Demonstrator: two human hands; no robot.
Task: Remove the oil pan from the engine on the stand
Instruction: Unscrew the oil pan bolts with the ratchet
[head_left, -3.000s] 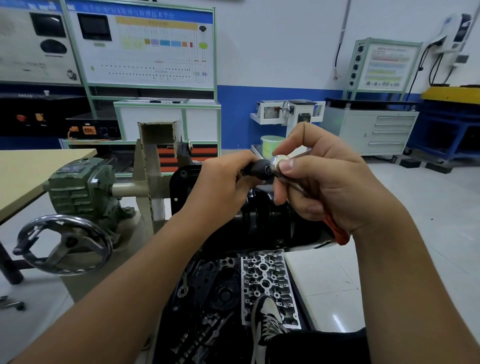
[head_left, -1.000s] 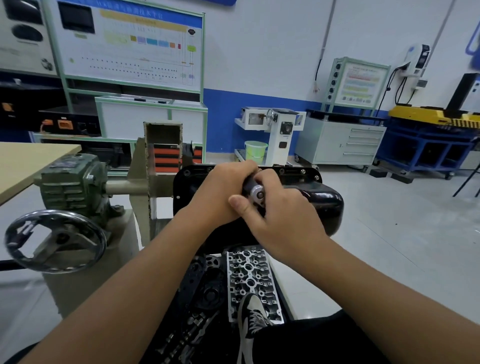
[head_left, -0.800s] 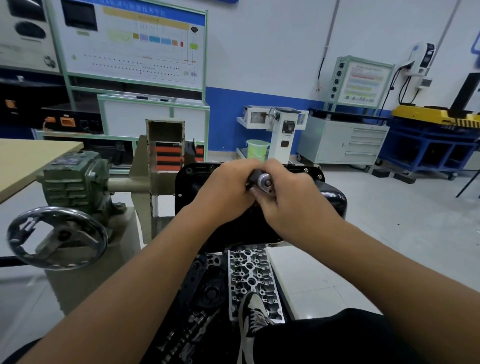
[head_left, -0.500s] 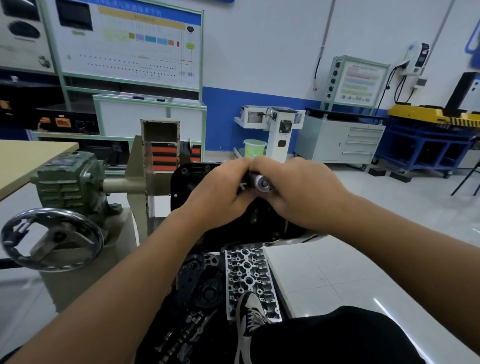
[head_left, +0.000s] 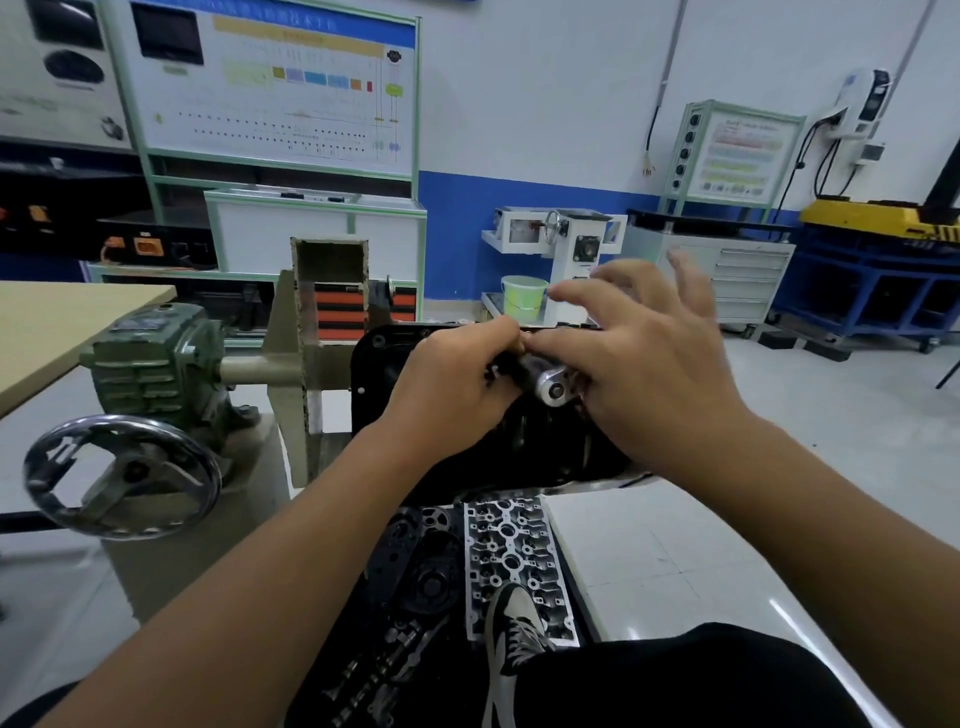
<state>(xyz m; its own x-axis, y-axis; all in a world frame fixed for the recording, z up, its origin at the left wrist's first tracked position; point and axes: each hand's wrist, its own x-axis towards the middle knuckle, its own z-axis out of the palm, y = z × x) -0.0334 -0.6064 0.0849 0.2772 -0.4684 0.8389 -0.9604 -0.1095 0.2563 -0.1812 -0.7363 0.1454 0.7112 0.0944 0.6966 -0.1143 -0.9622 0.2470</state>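
The black oil pan (head_left: 384, 364) faces me on the engine held by the beige stand (head_left: 311, 332). My left hand (head_left: 452, 384) is closed around the dark socket end of a ratchet wrench, pressed against the pan. The ratchet's shiny head (head_left: 553, 384) shows between my hands. My right hand (head_left: 649, 364) lies over the ratchet with its fingers spread and lifted; the palm hides the handle, so I cannot see whether it grips it.
A green gearbox (head_left: 156, 358) with a steel handwheel (head_left: 122, 480) sits left of the stand. On the floor below lie a cylinder head (head_left: 514, 551), dark engine covers (head_left: 421, 571) and my shoe (head_left: 511, 623). A wooden table (head_left: 62, 322) is at left, cabinets behind.
My right hand has gone from a closed grip on the ratchet to spread, raised fingers. The ratchet head now sits lower and more exposed. My left hand stays on the socket end.
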